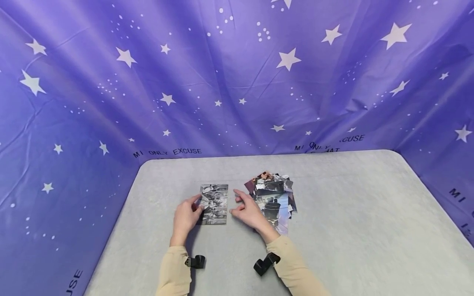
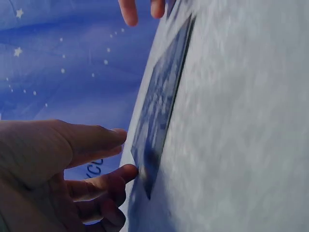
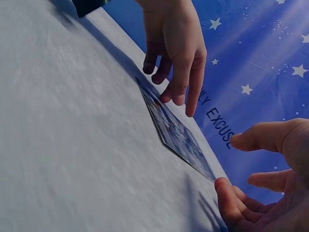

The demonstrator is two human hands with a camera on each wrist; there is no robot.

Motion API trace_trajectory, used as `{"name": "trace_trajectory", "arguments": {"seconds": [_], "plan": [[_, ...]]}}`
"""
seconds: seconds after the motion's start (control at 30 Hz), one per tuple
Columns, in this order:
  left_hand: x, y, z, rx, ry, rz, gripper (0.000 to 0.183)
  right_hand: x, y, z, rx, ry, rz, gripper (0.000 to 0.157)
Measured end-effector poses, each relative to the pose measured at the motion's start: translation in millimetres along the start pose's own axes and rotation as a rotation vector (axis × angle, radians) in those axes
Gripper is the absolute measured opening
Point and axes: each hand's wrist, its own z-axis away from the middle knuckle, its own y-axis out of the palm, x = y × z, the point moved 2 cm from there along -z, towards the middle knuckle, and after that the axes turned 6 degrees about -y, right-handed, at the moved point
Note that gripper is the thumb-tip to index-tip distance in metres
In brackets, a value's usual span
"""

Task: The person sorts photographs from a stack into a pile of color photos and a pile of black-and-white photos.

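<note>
A black-and-white photo print (image 1: pixel 215 205) lies on the grey table, printed side up, a little left of the middle. My left hand (image 1: pixel 187 216) is at its left edge, with thumb and forefinger apart. The left wrist view has a fingertip right at the border of the print (image 2: pixel 159 101). Past the opposite edge hovers my right hand (image 1: pixel 249 211), its fingers spread and nothing between them. Seen from the right wrist, those fingertips (image 3: pixel 223 182) come close to a corner of the print (image 3: pixel 181 137). Its edge looks thick there, like several layers.
A loose, fanned pile of photo prints (image 1: pixel 272 207), some in colour, lies right of my right hand, partly under the forearm in the head view. Purple cloth with white stars (image 1: pixel 222 61) hangs around the table (image 1: pixel 352 213). Black camera bands (image 1: pixel 266 264) sit at both wrists.
</note>
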Motion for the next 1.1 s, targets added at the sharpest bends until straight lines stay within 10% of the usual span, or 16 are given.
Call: {"name": "trace_trajectory", "arguments": {"seconds": [0.63,1.1], "plan": [[-39.1,23.3,16.2,-0.07,0.13,0.137,0.038,-2,-53.9,24,-0.087,0.041,-0.038,0.063],[-78.7,60.1,22.6,0.007,0.221,0.262,0.033,-16,-82.0,43,-0.155,0.084,-0.017,0.062]]}}
